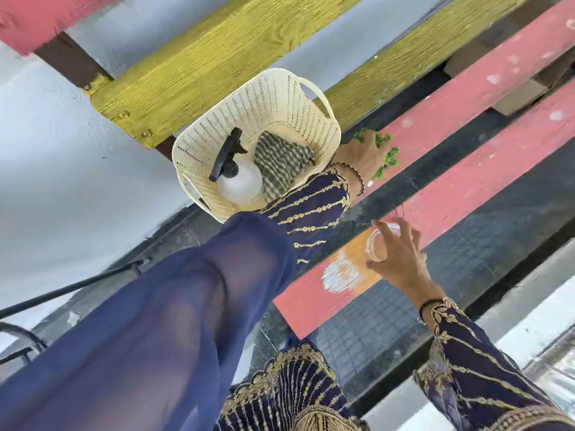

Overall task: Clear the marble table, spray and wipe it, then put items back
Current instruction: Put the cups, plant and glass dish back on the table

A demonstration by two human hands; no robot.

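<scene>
My left hand [362,154] grips a small green artificial plant [387,158] just above a pink wooden plank [466,98], right beside a cream plastic basket [249,88]. In the basket lie a white spray bottle [241,183] with a black trigger and a checked cloth [280,160]. Lower down, my right hand [401,259] is closed round a clear glass [378,244] over a second pink plank [497,169]. A pale glossy surface [529,321] shows at the lower right; I cannot tell whether it is the marble table.
The basket rests on a yellow wooden plank [202,66]. Dark tiled floor [389,321] shows between and below the planks. My loose blue sleeve [155,306] covers the lower left. Black metal rods [62,287] stand at the left.
</scene>
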